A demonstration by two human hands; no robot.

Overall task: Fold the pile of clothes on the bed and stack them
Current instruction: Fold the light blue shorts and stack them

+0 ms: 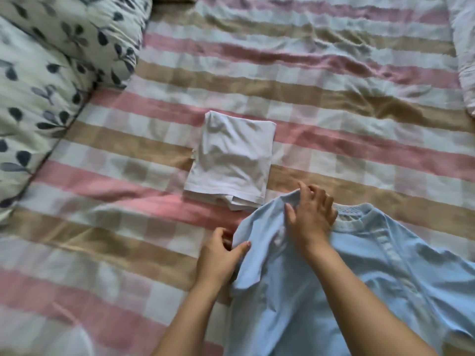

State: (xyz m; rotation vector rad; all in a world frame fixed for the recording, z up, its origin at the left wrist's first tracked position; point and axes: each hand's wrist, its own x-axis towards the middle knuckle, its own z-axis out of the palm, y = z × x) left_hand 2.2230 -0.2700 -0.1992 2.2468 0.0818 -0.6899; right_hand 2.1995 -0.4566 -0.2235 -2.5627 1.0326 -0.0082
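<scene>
A light blue T-shirt [359, 283] lies spread on the bed at the lower right, its collar pointing away from me. My left hand [221, 258] pinches the edge of the shirt's left sleeve between thumb and fingers. My right hand [311, 214] grips the shoulder fabric just left of the collar, fingers curled into the cloth. A folded white garment [231, 158] sits in a neat rectangle on the bed just beyond the blue shirt's shoulder, with another folded layer showing under its near edge.
The bed is covered by a sheet [334, 80] checked in pink, tan and white. A rolled quilt with dark leaf print [46, 73] lies along the left side. A pale wrinkled cloth [465, 47] shows at the right edge.
</scene>
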